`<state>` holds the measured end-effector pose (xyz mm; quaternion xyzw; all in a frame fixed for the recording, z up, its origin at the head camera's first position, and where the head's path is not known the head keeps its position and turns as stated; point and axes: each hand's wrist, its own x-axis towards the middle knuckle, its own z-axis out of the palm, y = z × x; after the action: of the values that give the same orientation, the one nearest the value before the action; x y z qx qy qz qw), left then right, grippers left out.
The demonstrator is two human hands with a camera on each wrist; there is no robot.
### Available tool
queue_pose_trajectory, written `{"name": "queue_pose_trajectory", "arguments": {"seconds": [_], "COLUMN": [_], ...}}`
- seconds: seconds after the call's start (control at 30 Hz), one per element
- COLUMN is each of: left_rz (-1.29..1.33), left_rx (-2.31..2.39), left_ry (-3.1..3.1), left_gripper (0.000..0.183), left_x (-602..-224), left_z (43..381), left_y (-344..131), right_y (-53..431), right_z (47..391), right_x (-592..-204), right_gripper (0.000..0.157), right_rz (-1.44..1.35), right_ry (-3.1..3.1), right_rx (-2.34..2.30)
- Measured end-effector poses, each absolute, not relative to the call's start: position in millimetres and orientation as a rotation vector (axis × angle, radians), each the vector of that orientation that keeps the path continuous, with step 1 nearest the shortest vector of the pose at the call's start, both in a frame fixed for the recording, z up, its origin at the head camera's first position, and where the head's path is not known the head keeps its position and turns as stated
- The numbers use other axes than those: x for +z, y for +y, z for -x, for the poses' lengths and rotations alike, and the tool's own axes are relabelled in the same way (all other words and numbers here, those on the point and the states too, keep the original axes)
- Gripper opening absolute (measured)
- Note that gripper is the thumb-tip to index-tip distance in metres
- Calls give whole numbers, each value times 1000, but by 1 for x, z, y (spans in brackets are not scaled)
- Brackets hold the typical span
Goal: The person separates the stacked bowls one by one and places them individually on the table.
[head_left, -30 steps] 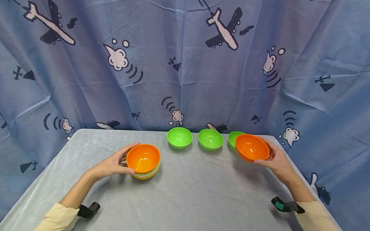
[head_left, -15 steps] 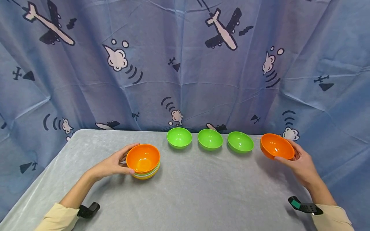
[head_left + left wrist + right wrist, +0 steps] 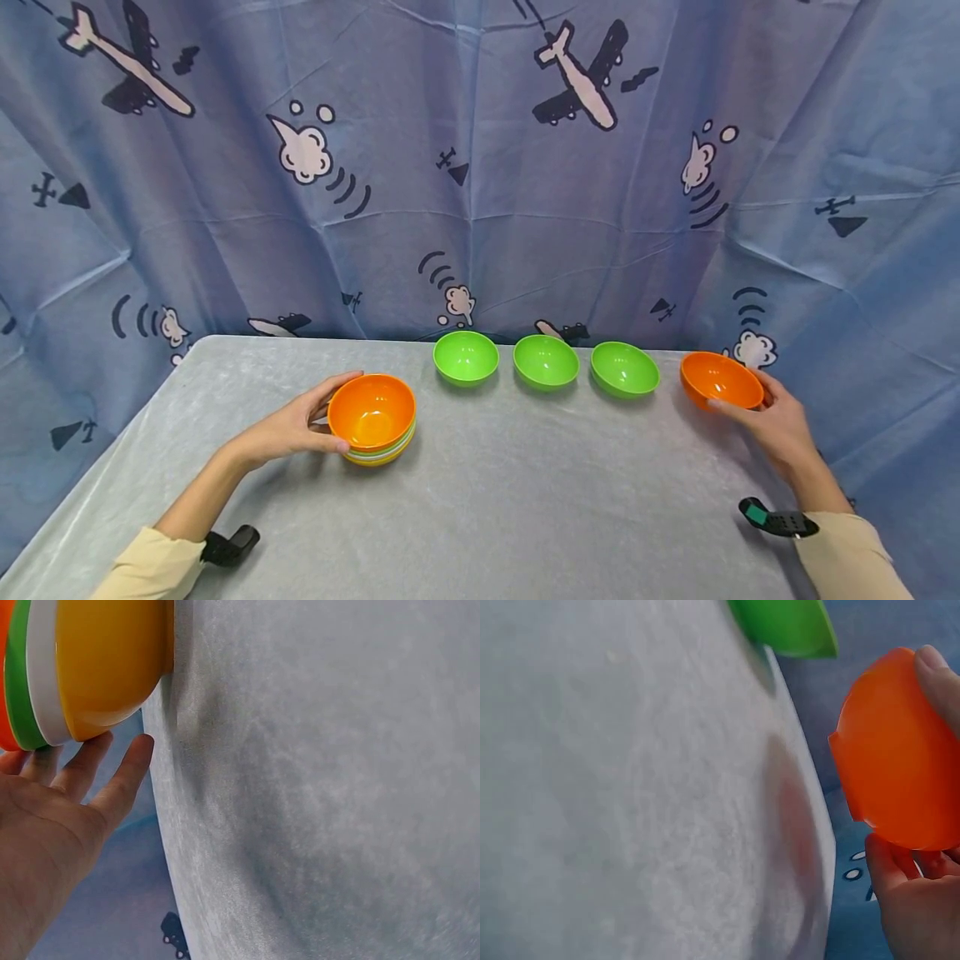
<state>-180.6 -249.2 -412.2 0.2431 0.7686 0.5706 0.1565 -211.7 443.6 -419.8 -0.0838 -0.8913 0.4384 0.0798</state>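
Note:
On the left of the table, my left hand grips a stack of bowls from its left side, thumb at the near rim and fingers behind. An orange bowl tops the stack; the left wrist view shows green, white and yellow bowls beneath it. Far right, my right hand holds a single orange bowl by its right side, thumb in front. In the right wrist view this orange bowl hangs just above the tabletop, its shadow below it.
Three green bowls stand in a row along the back edge: left, middle and right. The grey cloth-covered table ends close behind them, at a blue patterned curtain.
My right hand has carried the orange bowl rightward, from in front of the right green bowl to beside it, then slightly lower. My left hand and the stack have stayed still.

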Motion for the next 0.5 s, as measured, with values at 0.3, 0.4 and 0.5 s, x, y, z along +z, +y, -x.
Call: {"name": "queue_pose_trajectory", "arguments": {"seconds": [0.3,0.4,0.5], "left_rz": [-691,-693,-698], "left_rx": [1609,1613,1619], "left_ry": [2223,2216,2207], "left_gripper": [92,92,91], "left_x": [-411,-411,-411], "left_z": [180,180,180], "left_y": [-250,-249,-249], "right_y": [452,454,455], "right_z": [233,238,241], "right_x": [-426,-429,-431], "right_gripper": [106,106,107], "right_rz": [230,211,205], "right_ry": [-2699,-2710,-2718], "right_rx": [1312,1308,1322]}}
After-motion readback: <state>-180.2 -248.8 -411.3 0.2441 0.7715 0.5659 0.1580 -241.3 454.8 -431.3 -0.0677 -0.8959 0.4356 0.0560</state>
